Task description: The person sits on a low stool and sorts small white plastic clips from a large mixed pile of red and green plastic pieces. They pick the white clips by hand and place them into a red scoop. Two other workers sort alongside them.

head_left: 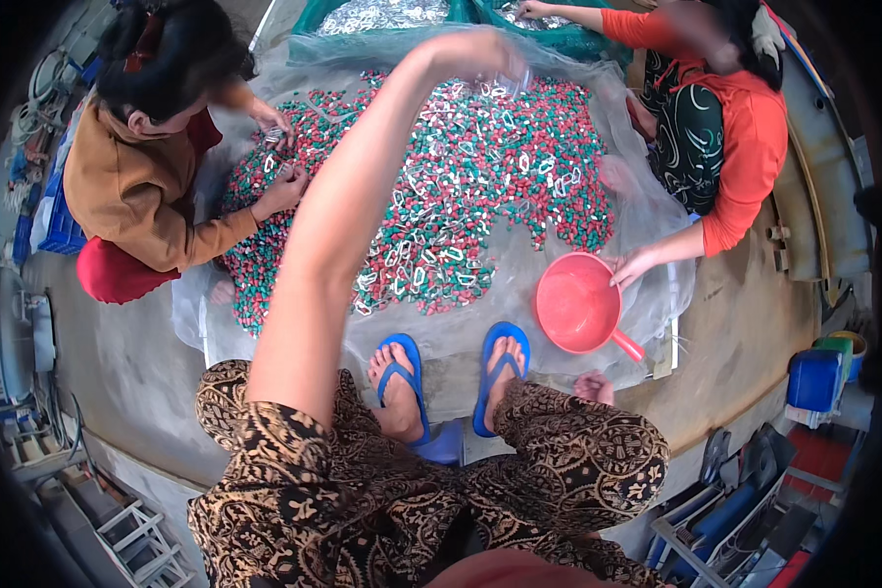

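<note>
While the left hand (480, 59) hovers over the far part of the red, green and white pieces (461, 176) spread on a translucent sheet (515, 257), blur obscures whether its grip pinches anything; the right hand (594, 386) is mostly hidden, its grip indeterminate. A red dipper (578, 302) lies nearby.

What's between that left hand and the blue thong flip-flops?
In the head view, a spread of small red and green pieces mixed with pale silvery looped links, then a bare strip of translucent whitish sheet.
</note>
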### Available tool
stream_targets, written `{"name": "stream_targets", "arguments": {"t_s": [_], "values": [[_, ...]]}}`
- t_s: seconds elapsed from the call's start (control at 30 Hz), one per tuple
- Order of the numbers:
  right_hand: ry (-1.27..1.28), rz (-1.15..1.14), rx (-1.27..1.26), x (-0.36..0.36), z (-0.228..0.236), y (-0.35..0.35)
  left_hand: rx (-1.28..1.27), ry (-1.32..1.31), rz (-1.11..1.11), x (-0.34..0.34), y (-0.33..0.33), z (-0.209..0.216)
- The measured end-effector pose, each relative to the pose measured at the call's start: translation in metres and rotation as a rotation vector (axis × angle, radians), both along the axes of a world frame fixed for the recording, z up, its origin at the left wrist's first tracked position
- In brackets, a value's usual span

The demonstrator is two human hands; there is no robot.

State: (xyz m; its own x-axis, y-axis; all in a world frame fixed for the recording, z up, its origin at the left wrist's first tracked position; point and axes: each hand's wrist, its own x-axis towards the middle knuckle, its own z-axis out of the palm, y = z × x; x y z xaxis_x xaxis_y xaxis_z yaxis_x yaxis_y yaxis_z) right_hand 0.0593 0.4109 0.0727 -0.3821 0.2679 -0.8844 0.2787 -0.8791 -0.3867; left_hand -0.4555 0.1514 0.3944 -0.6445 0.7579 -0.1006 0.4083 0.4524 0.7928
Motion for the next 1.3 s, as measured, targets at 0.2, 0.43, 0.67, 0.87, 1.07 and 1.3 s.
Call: {"name": "stream_targets", "arguments": {"t_s": [0.2,0.43,0.67,0.87,1.07,1.3], "values": [[-0.173,0.248,1.490,-0.022,0.037,0.013,-1.008,-0.414,-0.820,0.090,-0.018,-0.103],[-0.524,1.224,1.814,-0.095,0.079,0.007,0.168,0.130,0.100,-0.018,0.010,-0.053],[-0.840,1.493,1.490,-0.086,0.061,0.037,-0.057,0.456,0.061,-0.005,0.004,-0.012],[-0.070,0.946,1.318,-0.079,0.077,-0.006,-0.677,0.232,-0.484,0.075,-0.051,-0.037],[0.336,0.768,1.320,-0.188,0.196,-0.105,-0.591,-0.057,-0.561,0.159,-0.093,-0.010],[1.097,0.936,1.804,-0.257,0.258,-0.279,1.074,-0.355,0.206,0.180,-0.194,-0.008]]}}
